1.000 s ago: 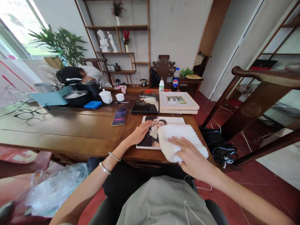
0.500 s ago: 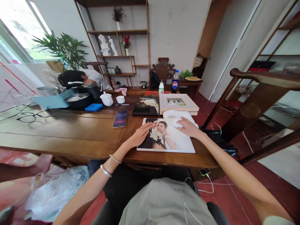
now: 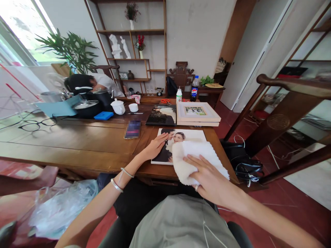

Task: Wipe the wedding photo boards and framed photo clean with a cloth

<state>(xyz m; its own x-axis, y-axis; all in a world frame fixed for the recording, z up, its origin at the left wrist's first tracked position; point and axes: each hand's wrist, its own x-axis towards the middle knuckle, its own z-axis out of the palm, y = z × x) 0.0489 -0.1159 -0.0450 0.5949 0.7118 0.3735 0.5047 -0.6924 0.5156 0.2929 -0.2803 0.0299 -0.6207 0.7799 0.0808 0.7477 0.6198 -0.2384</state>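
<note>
A white-edged photo panel (image 3: pixel 162 155) printed with two people lies on the wooden table before me. Its left part is under my left hand (image 3: pixel 155 146), which rests flat with straight fingers. My right hand (image 3: pixel 204 172) grips a fluffy white towel (image 3: pixel 191 151), pressing it over the panel's lower right part and past its front edge. The towel hides that corner of the picture. Just behind the panel are a dark photo panel (image 3: pixel 161 115) and a pale picture frame (image 3: pixel 213 113) stacked on another flat piece.
A phone (image 3: pixel 132 129), blue box (image 3: pixel 103 115), white teapot (image 3: pixel 118 107) and white cup (image 3: pixel 133 107) stand left on the table (image 3: pixel 103 144). Behind are a cola bottle (image 3: pixel 194 89), a small white bottle (image 3: pixel 179 95) and orange scissors (image 3: pixel 165 101). A person leans at the far left.
My right hand has drawn the towel from the panel's upper right toward me, down to its front edge. The left hand has stayed in place on the panel.
</note>
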